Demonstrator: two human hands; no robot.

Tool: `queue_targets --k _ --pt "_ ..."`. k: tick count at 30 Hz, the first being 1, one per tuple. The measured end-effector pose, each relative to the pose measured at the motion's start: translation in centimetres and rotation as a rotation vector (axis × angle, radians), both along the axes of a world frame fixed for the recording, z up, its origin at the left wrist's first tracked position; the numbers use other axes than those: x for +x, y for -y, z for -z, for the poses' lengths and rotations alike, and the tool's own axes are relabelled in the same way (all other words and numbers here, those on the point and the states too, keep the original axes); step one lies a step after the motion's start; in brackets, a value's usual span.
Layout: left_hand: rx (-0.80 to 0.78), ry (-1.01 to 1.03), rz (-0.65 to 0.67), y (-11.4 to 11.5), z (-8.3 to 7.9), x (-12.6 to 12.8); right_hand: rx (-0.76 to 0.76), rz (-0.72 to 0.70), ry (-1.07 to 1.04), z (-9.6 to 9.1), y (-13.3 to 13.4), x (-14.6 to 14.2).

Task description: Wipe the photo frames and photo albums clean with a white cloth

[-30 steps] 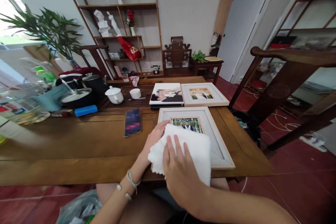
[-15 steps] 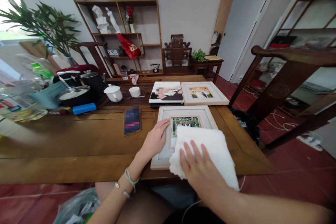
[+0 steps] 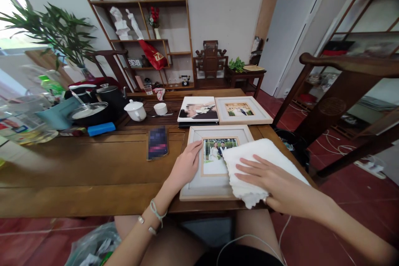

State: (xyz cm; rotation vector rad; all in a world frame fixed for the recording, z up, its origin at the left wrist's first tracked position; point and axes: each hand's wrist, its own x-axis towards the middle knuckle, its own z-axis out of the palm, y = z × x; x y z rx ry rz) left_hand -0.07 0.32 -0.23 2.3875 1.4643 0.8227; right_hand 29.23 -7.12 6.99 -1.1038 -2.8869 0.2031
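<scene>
A pale picture frame [image 3: 193, 189] lies face up near the table's front edge, showing a photo [image 3: 213, 153] of two people. My left hand [image 3: 186, 164] holds the frame at its left side, the fingers pressed together over its border. On the frame's right half is a folded white towel [image 3: 274, 153], which overhangs the right side. My right hand [image 3: 268, 178] is on the towel, fingers flat over it and the thumb tucked at its lower edge. The towel hides the frame's right border and part of the photo.
Behind lie a second picture frame [image 3: 264, 115] and a white-edged photo panel [image 3: 198, 110]. A phone [image 3: 157, 143] is left of my left hand. Farther left are a lidded white teapot [image 3: 135, 111], a white cup [image 3: 160, 109] and a blue block [image 3: 101, 129]. A wooden chair [image 3: 330, 99] stands at right.
My right hand and the towel have slid right across the frame, uncovering more of the photo. My left hand has stayed on the left border.
</scene>
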Motion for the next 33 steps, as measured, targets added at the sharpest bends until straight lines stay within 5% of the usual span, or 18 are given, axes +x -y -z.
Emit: queue_targets --k 9,13,26,33 --pt "-0.018 -0.005 -0.002 0.2 -0.6 0.2 0.062 -0.059 -0.026 1.6 0.2 -7.2" --pt "-0.026 -0.002 0.008 0.3 -0.7 0.1 0.076 -0.101 -0.025 1.7 0.0 -8.2" --pt "-0.005 0.004 0.005 0.1 -0.2 -0.1 0.21 0.065 0.057 0.9 2.2 1.4" --pt "0.005 -0.02 0.001 0.1 -0.2 -0.1 0.128 0.09 -0.099 -1.1 0.0 4.2"
